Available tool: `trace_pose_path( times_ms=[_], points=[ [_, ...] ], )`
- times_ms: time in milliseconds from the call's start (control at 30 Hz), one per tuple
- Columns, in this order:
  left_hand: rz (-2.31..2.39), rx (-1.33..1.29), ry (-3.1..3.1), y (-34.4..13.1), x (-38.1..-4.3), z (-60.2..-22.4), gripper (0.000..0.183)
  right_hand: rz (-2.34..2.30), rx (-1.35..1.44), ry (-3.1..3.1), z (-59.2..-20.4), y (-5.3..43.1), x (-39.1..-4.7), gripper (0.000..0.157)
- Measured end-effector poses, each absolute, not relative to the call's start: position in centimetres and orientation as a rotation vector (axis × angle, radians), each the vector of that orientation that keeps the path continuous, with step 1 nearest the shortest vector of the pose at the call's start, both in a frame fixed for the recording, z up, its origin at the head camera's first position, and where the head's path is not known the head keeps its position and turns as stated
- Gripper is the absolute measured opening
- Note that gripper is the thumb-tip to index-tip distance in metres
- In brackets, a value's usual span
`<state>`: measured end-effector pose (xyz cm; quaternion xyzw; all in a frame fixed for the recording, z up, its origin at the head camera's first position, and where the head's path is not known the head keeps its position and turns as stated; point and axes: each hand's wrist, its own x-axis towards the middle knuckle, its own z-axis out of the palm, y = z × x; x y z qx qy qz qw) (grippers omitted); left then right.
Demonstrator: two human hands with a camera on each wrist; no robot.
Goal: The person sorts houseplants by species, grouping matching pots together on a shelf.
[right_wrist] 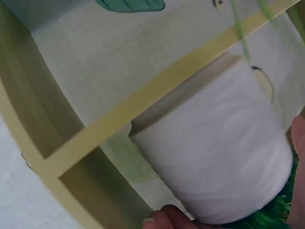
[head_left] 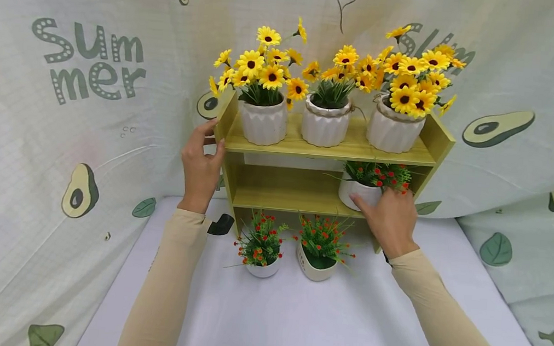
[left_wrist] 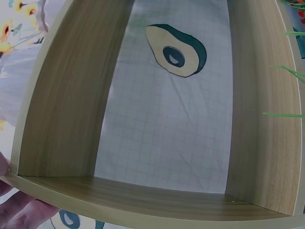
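Note:
A two-tier wooden shelf (head_left: 285, 189) stands on the white table. At its upper left side panel, my left hand (head_left: 200, 163) holds the edge between thumb and fingers; some of those fingers (left_wrist: 28, 210) show in the left wrist view. My right hand (head_left: 394, 219) grips a white pot (head_left: 351, 188) of red-flowered greenery at the right end of the middle board. From the right wrist, that pot's smooth wall (right_wrist: 214, 143) appears close up, its base near the board's front edge, with thumb and fingers on opposite sides.
Three white ribbed pots of yellow sunflowers, left (head_left: 263, 122), middle (head_left: 324, 126) and right (head_left: 393, 131), line the top board. Two small pots with red flowers, one round (head_left: 263, 269), one with lettering (head_left: 317, 271), stand below on the table (head_left: 264, 320). Patterned cloth (head_left: 87, 140) hangs around.

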<state>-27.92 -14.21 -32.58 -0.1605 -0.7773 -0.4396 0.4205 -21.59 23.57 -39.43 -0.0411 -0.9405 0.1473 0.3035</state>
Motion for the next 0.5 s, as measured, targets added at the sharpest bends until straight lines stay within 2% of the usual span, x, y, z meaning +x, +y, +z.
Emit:
trace_pose_path(
  times_ms=[133, 333, 500],
  points=[
    [-1.094, -0.41, -1.955, -14.2, -27.8, -32.6, 0.039, 0.439, -0.137, -2.502, -40.2, 23.7, -19.5, 0.069],
    [-1.092, -0.423, -1.952, -14.2, -27.9, -32.7, 0.039, 0.569, -0.135, -2.503, -42.2, 23.7, -16.2, 0.086],
    [-1.102, -0.43, -1.945, -14.3, -28.0, -32.7, 0.039, 0.661, -0.176, -2.568, -44.5, 23.8, -13.7, 0.082]
  ],
)
